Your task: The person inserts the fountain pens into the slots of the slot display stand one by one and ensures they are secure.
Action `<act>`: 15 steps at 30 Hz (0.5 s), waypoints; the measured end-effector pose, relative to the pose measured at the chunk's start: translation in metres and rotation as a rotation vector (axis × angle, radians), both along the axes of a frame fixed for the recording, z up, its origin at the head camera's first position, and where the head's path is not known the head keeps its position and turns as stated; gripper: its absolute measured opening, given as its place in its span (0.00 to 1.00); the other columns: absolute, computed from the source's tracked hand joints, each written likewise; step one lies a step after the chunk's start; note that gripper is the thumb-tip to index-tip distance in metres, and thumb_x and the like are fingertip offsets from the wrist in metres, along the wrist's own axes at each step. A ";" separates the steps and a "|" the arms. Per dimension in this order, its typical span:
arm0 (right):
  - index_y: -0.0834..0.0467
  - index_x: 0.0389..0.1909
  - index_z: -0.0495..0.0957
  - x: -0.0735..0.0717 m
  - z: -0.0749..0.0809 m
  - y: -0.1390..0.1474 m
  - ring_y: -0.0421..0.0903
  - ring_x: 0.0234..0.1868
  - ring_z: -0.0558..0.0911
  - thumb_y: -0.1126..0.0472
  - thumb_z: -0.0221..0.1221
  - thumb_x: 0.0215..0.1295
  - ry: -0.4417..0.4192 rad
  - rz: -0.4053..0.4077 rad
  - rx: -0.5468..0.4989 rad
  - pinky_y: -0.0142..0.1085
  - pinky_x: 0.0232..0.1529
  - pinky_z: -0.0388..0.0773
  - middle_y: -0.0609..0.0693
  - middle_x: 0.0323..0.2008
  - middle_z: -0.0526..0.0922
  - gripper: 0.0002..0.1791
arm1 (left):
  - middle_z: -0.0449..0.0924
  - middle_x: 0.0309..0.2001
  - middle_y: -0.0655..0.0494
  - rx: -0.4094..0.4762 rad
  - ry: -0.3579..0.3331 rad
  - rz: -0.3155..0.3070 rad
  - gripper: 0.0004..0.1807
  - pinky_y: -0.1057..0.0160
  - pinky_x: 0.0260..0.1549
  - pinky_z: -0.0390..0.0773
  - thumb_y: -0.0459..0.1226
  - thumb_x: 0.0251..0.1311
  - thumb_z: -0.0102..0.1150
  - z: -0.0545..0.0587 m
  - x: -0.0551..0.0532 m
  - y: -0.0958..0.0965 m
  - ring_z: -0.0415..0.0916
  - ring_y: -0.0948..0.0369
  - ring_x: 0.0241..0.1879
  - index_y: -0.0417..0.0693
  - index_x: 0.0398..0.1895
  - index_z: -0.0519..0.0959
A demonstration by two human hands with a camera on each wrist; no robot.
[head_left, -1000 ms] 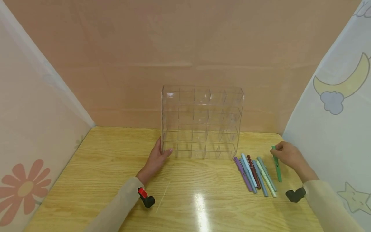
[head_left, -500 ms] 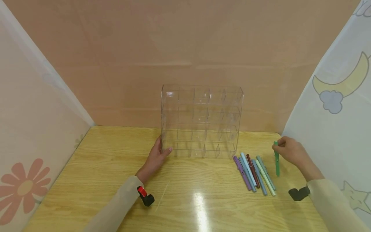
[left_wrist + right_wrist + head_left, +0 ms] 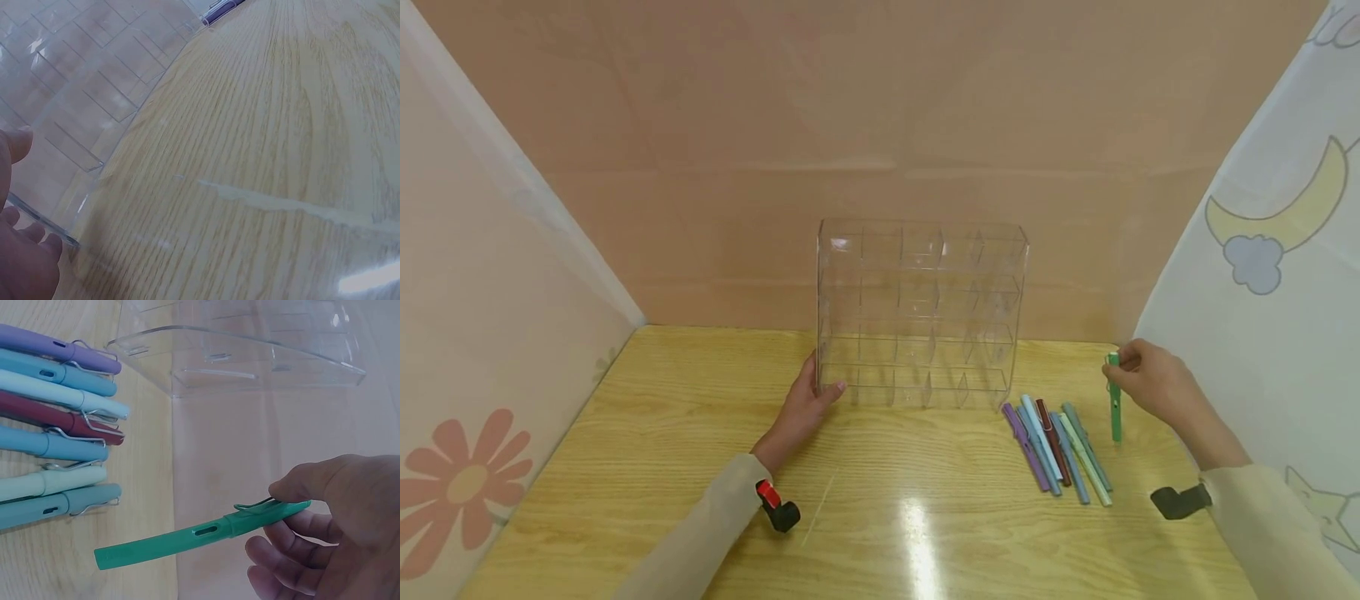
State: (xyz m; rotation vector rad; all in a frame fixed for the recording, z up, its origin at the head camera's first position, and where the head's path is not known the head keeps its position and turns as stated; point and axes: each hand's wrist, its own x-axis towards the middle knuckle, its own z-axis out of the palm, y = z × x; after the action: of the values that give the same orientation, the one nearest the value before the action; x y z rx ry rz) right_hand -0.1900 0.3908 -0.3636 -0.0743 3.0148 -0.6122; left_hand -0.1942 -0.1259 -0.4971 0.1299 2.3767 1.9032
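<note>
Pinching green pen (image 3: 181, 541) by its cap end in right hand (image 3: 1153, 387) — with thumb on the clip side, index finger opposite, set apart only by the pen's thickness. Remaining fingers bent, below the pen in the right wrist view. Located at far right of table (image 3: 662, 417), to the right of the other pens, with cap end far and barrel end near. Cannot tell contact of barrel end with table.

Gripping clear organizer (image 3: 921, 312) at its lower left corner in left hand (image 3: 801, 408) — with thumb on the front, other fingers curled at the left side edge. Partly hidden in the head view, partly cut off in the left wrist view. Standing upright at far middle of table, well apart from the green pen; divided into four rows of see-through compartments.

Lying between organizer and right hand, left to right: purple pen (image 3: 44, 345), blue pen (image 3: 28, 365), light blue pen (image 3: 56, 394), dark red pen (image 3: 37, 415), second blue pen (image 3: 28, 440), pale green pen (image 3: 62, 481), grey-green pen (image 3: 31, 514). Close together, slanted from far left to near right, with clips at far ends. Just beside organizer's lower right corner: far end of purple pen.

Behind table: brown cloth (image 3: 880, 108).
</note>
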 end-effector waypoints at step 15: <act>0.70 0.52 0.75 0.005 0.015 -0.031 0.66 0.46 0.86 0.53 0.60 0.78 0.090 0.031 -0.010 0.42 0.36 0.79 0.68 0.44 0.87 0.21 | 0.42 0.89 0.47 0.011 -0.008 0.007 0.47 0.37 0.84 0.48 0.39 0.79 0.58 -0.002 -0.001 0.000 0.40 0.45 0.88 0.52 0.89 0.41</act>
State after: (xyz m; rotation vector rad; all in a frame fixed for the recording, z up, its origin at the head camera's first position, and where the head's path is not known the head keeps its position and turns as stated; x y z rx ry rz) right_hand -0.1854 0.3598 -0.3481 -0.1521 3.0904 -0.6380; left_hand -0.1947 -0.1263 -0.4991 0.1143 2.3647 1.9167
